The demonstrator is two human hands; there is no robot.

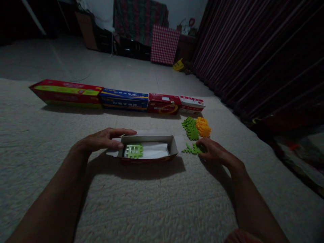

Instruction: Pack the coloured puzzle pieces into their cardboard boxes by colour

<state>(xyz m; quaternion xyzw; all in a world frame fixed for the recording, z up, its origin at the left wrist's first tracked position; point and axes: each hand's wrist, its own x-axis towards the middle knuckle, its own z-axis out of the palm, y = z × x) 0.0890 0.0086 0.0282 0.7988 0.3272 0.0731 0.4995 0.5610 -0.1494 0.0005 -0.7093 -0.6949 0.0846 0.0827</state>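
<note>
One open-topped, white-lined, dark-red cardboard box [149, 138] is touched at its L end by the L hand [102, 139], spread, unclenched; a green plastic window-shaped piece [134, 151] is seen inside. Just R of the box, toothed green plastic pcs [194, 148] are touched by the R hand [214, 151], curled; grip can't be told. Pcs could be scattered by fumbling; box poss. tipped by L-hand pressure.

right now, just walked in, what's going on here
A person's left hand is spread at the left end of an open box, where a green window-shaped piece lies inside. The right hand has its fingertips at some loose green pieces beside the box; whether it grips one is unclear. Beyond that hand sit a green pile and an orange pile.
</note>
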